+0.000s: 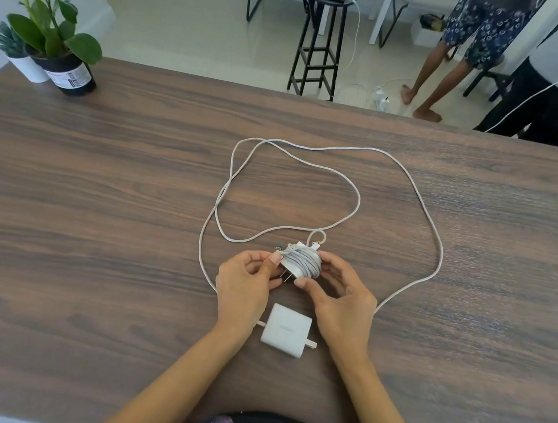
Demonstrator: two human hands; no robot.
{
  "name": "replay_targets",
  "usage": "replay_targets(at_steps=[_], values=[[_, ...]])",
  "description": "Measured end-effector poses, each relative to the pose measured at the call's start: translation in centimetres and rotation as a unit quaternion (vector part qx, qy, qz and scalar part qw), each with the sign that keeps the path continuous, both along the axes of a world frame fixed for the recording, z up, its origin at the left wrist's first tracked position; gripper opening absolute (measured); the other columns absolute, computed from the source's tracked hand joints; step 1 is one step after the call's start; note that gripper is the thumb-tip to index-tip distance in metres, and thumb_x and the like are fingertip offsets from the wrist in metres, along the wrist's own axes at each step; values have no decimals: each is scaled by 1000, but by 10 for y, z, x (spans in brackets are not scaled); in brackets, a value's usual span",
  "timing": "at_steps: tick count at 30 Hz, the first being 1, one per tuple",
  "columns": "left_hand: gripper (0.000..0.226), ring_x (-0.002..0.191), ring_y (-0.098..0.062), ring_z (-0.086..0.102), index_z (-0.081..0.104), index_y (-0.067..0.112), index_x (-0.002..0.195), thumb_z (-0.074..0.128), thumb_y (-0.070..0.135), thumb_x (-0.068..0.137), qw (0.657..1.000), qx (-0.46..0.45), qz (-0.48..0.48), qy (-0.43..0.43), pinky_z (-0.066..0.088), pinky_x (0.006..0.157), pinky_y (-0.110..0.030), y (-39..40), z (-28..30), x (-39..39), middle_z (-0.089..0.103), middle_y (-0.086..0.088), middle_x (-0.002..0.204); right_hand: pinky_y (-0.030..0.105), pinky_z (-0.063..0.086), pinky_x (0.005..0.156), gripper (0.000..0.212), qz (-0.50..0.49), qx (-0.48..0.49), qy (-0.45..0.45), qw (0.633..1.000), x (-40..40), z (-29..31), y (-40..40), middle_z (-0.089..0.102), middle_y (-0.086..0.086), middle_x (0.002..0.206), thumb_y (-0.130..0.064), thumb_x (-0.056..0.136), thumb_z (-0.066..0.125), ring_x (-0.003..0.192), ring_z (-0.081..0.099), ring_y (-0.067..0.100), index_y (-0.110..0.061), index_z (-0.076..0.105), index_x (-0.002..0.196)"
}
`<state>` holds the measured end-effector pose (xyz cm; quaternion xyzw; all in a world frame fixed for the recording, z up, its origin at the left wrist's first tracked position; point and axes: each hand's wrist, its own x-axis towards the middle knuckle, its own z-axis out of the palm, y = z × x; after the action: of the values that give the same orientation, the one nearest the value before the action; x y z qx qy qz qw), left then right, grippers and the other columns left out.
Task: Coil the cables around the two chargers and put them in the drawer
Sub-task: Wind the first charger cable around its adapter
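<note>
Both hands meet over the middle of the table (104, 167), closed around the wrapped charger (299, 264). The left hand (247, 283) pinches the prong end with thumb and fingers; the right hand (340, 299) cups the far side, thumb pressed under the coils, probably to keep the turns from springing loose. A short tail with the plug (316, 245) sticks up behind the bundle; it looks like the end is being tucked in, though the fingers hide just how it is fixed.

The second charger (286, 329) lies flat just beneath the hands, between the wrists, prongs pointing right, nothing wound on it yet. Its cable (360, 202) sprawls in big loose loops across the table beyond the hands, running round both sides, so it lies free to be gathered next.

No drawer shows from here. I'd say the job is about halfway: one charger coiled, one to go, then both to be put away. Two plants (49, 39) sit at the far left corner, well clear.
</note>
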<state>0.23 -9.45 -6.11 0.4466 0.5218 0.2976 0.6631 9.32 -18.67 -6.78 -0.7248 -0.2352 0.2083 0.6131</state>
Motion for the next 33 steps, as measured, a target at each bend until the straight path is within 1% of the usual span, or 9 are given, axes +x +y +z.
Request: replay_targets(at_steps=[4,7,11,18,23,26,28,30,33], values=[[7,75,-17,72,64,7,84,65,12,87,1000,4,-11,-2,57,66,-21,0,-2,-1,73,-13,83,25,52,88,37,21,33,76,996,6,1,1,73,-1,98,5,71,75,98,68,13,-19,68,99],[7,79,-20,72,64,8,82,66,14,86,1000,5,-5,-5,57,71,-26,-1,-3,0,73,-13,83,24,53,88,32,25,41,101,994,8,2,2,73,0,98,8,74,71,98,68,11,-14,67,98],[8,79,-20,72,65,7,82,68,14,85,1000,22,-6,7,57,76,-31,-3,-3,1,73,-12,82,19,54,81,28,10,64,131,989,9,5,2,73,3,96,11,73,70,95,70,13,-11,65,91],[10,75,-17,72,66,11,81,70,20,84,998,43,-4,34,58,79,-36,-5,-7,1,73,-10,81,16,53,77,27,-37,61,103,992,2,4,4,75,-8,83,8,73,72,88,71,8,-15,68,86],[8,75,-18,73,65,4,84,66,12,86,1000,3,11,6,57,72,-26,-20,-5,3,72,-14,81,19,53,75,20,-98,37,55,993,3,2,11,74,-9,77,-2,77,73,79,71,8,-22,70,81],[6,75,-17,73,64,1,86,63,7,88,998,-26,40,-28,56,68,-20,-23,-5,2,72,-16,83,21,54,78,16,-71,35,43,996,4,2,14,75,-6,83,-5,77,74,82,71,9,-18,73,86],[7,75,-17,72,64,0,87,63,6,88,998,-27,39,-36,56,67,-19,-19,-4,1,71,-16,82,25,55,82,20,-43,32,37,998,6,2,12,74,-4,87,-3,76,73,84,71,9,-18,71,90],[8,74,-17,72,65,-1,87,64,7,87,999,-16,26,-31,57,67,-19,-15,-2,0,71,-16,83,25,55,83,30,-8,26,26,999,12,2,9,72,-3,89,-3,76,74,85,70,9,-25,68,96],[6,74,-16,72,66,3,86,66,9,86,1000,13,-11,-13,56,67,-19,-8,1,0,72,-14,82,18,52,84,49,63,8,-24,998,18,1,4,68,-2,98,-5,77,74,91,67,8,-32,61,116]])
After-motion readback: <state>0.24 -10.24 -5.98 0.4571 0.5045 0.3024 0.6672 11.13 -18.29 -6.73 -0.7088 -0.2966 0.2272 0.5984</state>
